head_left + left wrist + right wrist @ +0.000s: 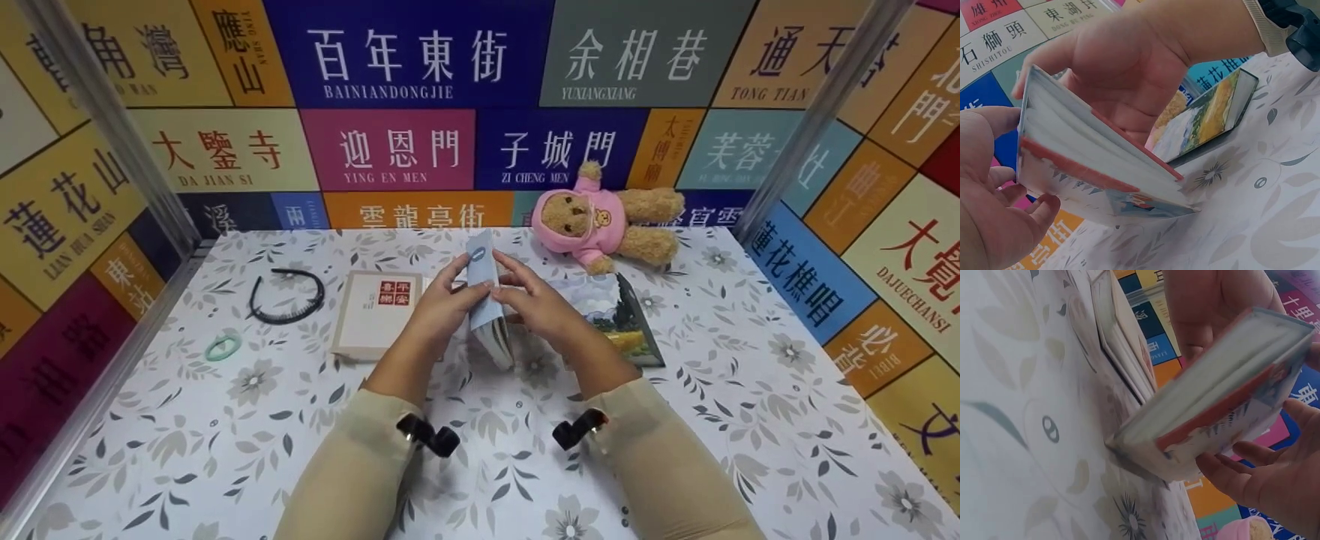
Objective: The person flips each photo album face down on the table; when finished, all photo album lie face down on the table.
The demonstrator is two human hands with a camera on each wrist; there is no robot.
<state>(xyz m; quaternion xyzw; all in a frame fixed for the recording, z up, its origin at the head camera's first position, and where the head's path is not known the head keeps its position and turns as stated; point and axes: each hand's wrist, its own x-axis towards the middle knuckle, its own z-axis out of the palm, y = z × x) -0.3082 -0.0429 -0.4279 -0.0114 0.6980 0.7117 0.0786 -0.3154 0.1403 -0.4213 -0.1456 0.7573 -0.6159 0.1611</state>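
In the head view, both hands meet at the middle of the flowered table [247,420] and hold a pale blue book [486,300] upright on its lower edge. The left hand [442,309] presses the book's left cover with fingers wrapped toward the top, and the right hand [536,306] grips it from the other side. A cream box [375,315] lies just left of the book, and a book with a painted landscape cover [626,324] lies just right of it. A teddy bear in pink [600,217] lies near the back wall. A black headband [289,296] and a green ring [223,346] lie well off to the left.

In the left wrist view, the blue book [1095,169] tilts, one corner touching the table [1275,214]; the left hand [994,197] curls its fingers under it, the right hand [1129,73] holds the far side. The landscape book [1207,115] lies behind.

In the right wrist view, the blue book [1213,405] rests a corner on the table [1016,410], with the right hand [1280,478] curled beneath and the left hand [1213,304] above.
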